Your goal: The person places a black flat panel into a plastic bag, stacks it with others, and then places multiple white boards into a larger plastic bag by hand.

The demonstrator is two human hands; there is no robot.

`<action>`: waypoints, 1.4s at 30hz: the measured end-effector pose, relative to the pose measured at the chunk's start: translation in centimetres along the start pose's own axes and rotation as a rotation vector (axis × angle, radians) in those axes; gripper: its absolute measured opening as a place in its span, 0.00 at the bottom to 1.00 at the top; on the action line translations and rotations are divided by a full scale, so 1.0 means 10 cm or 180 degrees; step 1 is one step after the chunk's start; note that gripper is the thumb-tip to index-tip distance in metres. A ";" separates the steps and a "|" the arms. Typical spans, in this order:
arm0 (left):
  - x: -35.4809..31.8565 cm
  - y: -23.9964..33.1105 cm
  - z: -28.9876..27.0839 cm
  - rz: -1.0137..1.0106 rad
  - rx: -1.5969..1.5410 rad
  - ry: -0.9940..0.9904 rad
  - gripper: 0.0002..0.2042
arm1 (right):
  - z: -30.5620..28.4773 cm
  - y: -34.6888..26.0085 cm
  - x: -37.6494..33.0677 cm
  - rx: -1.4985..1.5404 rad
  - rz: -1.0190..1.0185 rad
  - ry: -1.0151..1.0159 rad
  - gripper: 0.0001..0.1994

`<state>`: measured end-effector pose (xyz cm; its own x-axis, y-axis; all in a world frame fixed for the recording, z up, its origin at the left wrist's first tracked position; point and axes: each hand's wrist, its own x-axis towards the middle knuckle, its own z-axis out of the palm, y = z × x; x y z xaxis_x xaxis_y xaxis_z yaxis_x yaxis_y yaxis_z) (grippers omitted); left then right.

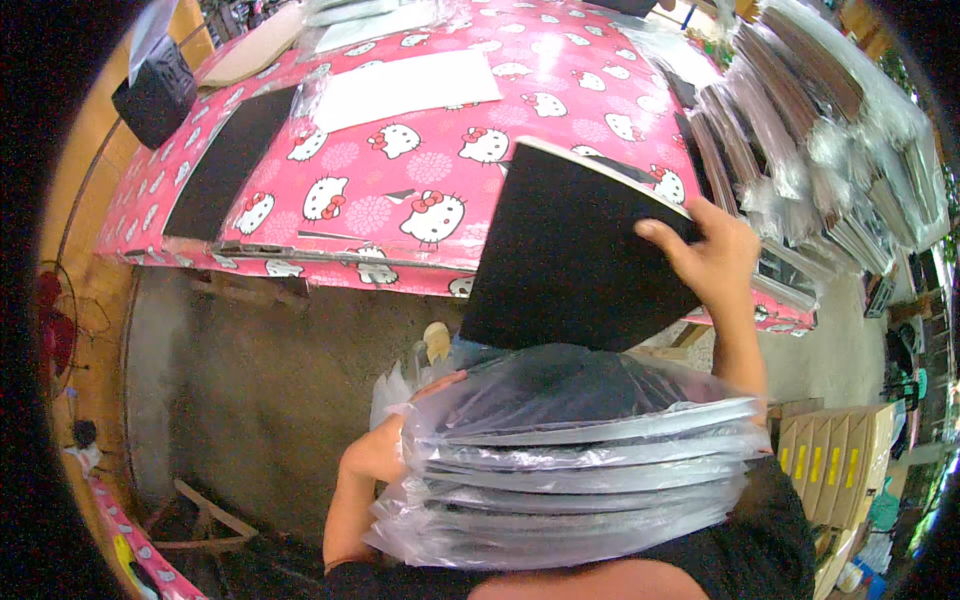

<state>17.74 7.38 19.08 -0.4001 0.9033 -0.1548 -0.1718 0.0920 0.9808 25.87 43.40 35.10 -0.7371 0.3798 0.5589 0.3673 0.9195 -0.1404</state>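
Note:
My right hand (712, 258) grips a black flat board (575, 250) by its right edge and holds it tilted over the near edge of the pink patterned table (400, 190). On my lap rests a stack of dark flat items in clear plastic bags (575, 460). My left hand (378, 448) lies against the left side of that stack, its fingers partly hidden under the plastic.
A long black sheet (228, 160) and a white sheet (405, 88) lie on the table. Several bagged flat items (800, 130) are piled at the right. A black box (155, 95) stands at the far left. Cardboard boxes (835, 460) stand at the lower right.

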 end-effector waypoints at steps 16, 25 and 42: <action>0.60 0.32 0.29 0.0084 0.2116 0.1400 0.17 | -1.71 1.27 -0.97 -0.0272 0.1874 0.0891 0.18; 1.27 -0.24 -0.13 0.1513 0.1149 0.1972 0.31 | -2.70 0.87 -1.30 -0.0764 0.2685 0.0882 0.23; 0.46 -1.61 -0.56 0.0275 0.0257 0.2516 0.17 | -1.77 0.31 -1.02 0.0751 0.1007 0.0034 0.22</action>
<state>13.64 7.74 1.90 -0.9339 0.3470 -0.0862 -0.0574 0.0924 0.9941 44.55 40.60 43.42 -0.6021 0.6482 0.4662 0.4340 0.7558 -0.4903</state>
